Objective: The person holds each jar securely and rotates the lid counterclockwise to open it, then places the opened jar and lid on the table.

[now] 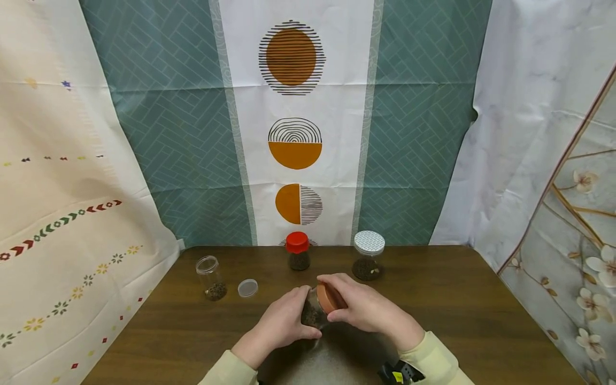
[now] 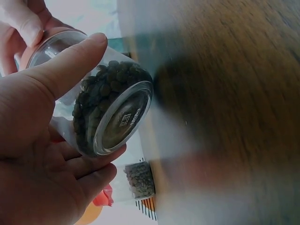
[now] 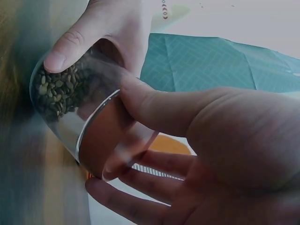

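Note:
Close above the near middle of the wooden table, a clear jar (image 1: 313,314) of small dark pellets or seeds is held tilted between both hands. My left hand (image 1: 283,320) grips the jar's body, with the thumb along one side and the fingers on the other. The bare glass base (image 2: 123,119) faces the left wrist camera. My right hand (image 1: 364,306) holds the orange-brown lid (image 3: 101,140) between thumb and fingers. In the right wrist view the lid sits at the jar's mouth; whether it is loose or tight I cannot tell.
On the table (image 1: 433,315), an uncapped jar (image 1: 208,275) stands at the left beside a loose clear lid (image 1: 247,288). A red-capped jar (image 1: 298,251) stands at the back, with a white-lidded jar (image 1: 368,255) to its right. Patterned cloth (image 1: 414,133) hangs behind.

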`<state>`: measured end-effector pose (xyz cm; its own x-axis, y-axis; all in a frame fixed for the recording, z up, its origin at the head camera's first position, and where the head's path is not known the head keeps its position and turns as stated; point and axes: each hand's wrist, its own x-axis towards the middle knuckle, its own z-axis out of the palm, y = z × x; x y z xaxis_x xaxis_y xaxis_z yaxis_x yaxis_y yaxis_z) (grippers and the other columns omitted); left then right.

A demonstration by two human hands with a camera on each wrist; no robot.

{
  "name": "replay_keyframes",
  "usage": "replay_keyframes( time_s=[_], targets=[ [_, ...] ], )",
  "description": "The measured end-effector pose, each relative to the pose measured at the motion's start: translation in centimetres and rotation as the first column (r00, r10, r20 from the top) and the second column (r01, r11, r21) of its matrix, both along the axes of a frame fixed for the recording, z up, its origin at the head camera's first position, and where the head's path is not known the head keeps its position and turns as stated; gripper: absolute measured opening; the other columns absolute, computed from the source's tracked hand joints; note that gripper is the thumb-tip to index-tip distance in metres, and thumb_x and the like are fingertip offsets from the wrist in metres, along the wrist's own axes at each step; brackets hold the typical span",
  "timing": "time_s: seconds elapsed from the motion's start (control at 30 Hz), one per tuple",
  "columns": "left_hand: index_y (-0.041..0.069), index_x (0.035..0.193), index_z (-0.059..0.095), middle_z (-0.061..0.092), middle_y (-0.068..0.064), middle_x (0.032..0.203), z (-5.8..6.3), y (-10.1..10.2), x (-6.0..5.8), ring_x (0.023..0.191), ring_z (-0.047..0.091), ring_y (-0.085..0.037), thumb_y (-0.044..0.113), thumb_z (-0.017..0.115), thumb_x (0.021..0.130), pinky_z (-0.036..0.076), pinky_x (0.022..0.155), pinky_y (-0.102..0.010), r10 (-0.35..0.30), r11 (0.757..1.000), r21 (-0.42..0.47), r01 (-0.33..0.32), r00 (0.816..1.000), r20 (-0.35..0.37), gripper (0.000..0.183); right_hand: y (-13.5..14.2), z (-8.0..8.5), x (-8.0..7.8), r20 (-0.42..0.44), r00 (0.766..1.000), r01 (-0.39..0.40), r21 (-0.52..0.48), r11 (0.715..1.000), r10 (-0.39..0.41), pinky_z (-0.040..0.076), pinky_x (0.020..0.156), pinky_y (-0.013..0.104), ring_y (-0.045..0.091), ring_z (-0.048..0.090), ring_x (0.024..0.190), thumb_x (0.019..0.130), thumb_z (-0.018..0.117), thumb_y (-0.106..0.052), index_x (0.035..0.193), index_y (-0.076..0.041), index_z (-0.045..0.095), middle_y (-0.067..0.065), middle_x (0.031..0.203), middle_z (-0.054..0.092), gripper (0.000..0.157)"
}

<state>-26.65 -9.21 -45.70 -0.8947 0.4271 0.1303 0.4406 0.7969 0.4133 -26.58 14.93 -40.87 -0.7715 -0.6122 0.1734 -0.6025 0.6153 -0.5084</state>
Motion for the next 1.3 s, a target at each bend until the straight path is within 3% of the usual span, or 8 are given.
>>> replay_keyframes(
  time_s=[0.17, 0.27, 0.43, 0.57, 0.77, 1.3],
  targets=[
    [0.002, 0.147, 0.056, 0.068, -0.01, 0.128, -0.17, 0.04, -0.08, 0.111, 0.067, -0.025, 0.045, 0.103, 0.076, 0.06, 0.094, -0.05, 0.004, 1.0, -0.003, -0.004, 1.0, 0.0, 0.096, 0.07, 0.02, -0.09, 0.001, 1.0, 0.007, 0.0, 1.0, -0.007, 0.056, 0.101, 0.052, 0.025, 0.065, 0.121, 0.097, 0.088, -0.037, 0.161, -0.018, 0.054, 0.008, 0.159, 0.051, 0.076],
    [0.003, 0.146, 0.057, 0.068, -0.008, 0.126, -0.28, 0.08, -0.14, 0.109, 0.067, -0.023, 0.045, 0.104, 0.075, 0.06, 0.093, -0.048, 0.006, 1.0, 0.001, -0.006, 1.0, 0.002, 0.095, -0.06, -0.02, -0.13, 0.011, 0.999, 0.051, -0.019, 0.999, -0.051, 0.055, 0.104, 0.056, 0.029, 0.066, 0.123, 0.099, 0.084, -0.046, 0.162, -0.019, 0.054, 0.01, 0.16, 0.051, 0.074],
    [0.003, 0.144, 0.057, 0.067, -0.006, 0.122, -0.24, 0.17, -0.09, 0.104, 0.065, -0.021, 0.044, 0.104, 0.075, 0.06, 0.089, -0.046, 0.003, 1.0, -0.003, -0.003, 1.0, -0.008, 0.093, -0.52, -0.1, -0.18, 0.056, 0.984, 0.17, -0.022, 0.985, -0.168, 0.055, 0.103, 0.06, 0.034, 0.068, 0.121, 0.102, 0.077, -0.052, 0.159, -0.019, 0.058, 0.013, 0.149, 0.059, 0.069],
    [0.002, 0.144, 0.058, 0.067, -0.006, 0.121, -0.11, 0.23, 0.04, 0.103, 0.065, -0.021, 0.043, 0.105, 0.075, 0.06, 0.088, -0.045, 0.001, 1.0, -0.009, -0.001, 1.0, -0.017, 0.093, -0.72, -0.12, -0.24, 0.068, 0.976, 0.208, 0.016, 0.978, -0.209, 0.057, 0.095, 0.056, 0.028, 0.069, 0.106, 0.103, 0.076, -0.052, 0.156, -0.017, 0.06, 0.012, 0.133, 0.066, 0.066],
    [0.001, 0.144, 0.058, 0.068, -0.007, 0.123, 0.12, 0.34, 0.24, 0.104, 0.066, -0.021, 0.043, 0.105, 0.075, 0.06, 0.089, -0.045, 0.001, 1.0, -0.014, -0.001, 1.0, -0.018, 0.094, -0.67, -0.09, -0.16, 0.086, 0.976, 0.199, 0.027, 0.98, -0.201, 0.057, 0.089, 0.053, 0.022, 0.066, 0.096, 0.103, 0.077, -0.05, 0.154, -0.017, 0.062, 0.008, 0.123, 0.066, 0.063],
    [0.003, 0.143, 0.058, 0.067, -0.006, 0.121, 0.19, 0.31, 0.31, 0.105, 0.066, -0.021, 0.042, 0.105, 0.075, 0.06, 0.09, -0.046, -0.006, 1.0, -0.013, 0.006, 1.0, -0.019, 0.092, -0.08, -0.08, 0.11, 0.05, 0.994, 0.097, 0.011, 0.995, -0.097, 0.057, 0.096, 0.056, 0.026, 0.068, 0.108, 0.101, 0.082, -0.042, 0.156, -0.019, 0.06, 0.007, 0.133, 0.065, 0.063]
  ],
)
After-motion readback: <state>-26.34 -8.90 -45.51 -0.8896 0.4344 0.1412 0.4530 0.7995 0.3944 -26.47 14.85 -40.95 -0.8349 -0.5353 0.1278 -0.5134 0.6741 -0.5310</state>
